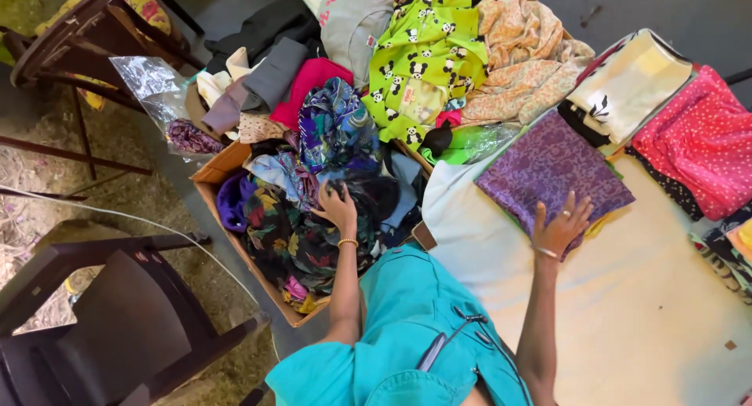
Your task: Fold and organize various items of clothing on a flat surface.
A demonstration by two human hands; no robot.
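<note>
My left hand (pixel 338 208) reaches into a cardboard box (pixel 213 173) stuffed with clothes, and its fingers curl around a dark floral cloth (pixel 298 245) near the top of the pile. A gold bangle sits on that wrist. My right hand (pixel 561 227) lies flat with fingers spread on the near edge of a folded purple patterned fabric (pixel 548 165), which rests on a cream-covered table (pixel 642 296). A blue printed garment (pixel 335 122) lies just beyond my left hand.
A green panda-print garment (pixel 427 54) and a peach floral cloth (pixel 521 57) are heaped behind the box. Folded cream (pixel 630 81) and pink dotted (pixel 701 140) fabrics lie at the table's right. A dark chair (pixel 117 320) stands at the left, with a plastic bag (pixel 153 85) beyond it.
</note>
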